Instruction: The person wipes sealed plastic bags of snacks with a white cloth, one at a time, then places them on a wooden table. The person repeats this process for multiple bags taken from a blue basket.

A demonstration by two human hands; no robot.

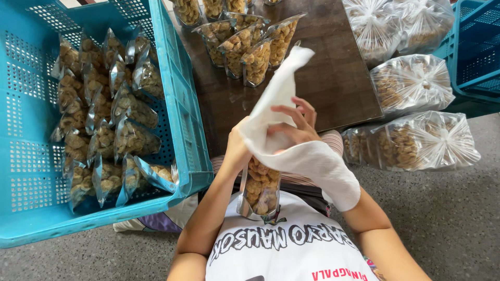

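My left hand (235,151) grips the top of a clear stand-up pouch (260,190) filled with brown snack pieces, held upright over my lap. My right hand (294,125) presses a white cloth (284,91) against the pouch's mouth; the cloth drapes over my right wrist and rises toward the table. The pouch's opening is hidden under the cloth.
A blue perforated crate (182,99) at the left holds several filled pouches (104,119). More filled pouches (242,44) stand on the dark wooden table (333,67). Large tied clear bags of snacks (416,140) lie at the right, beside another blue crate (476,47). Grey floor lies below.
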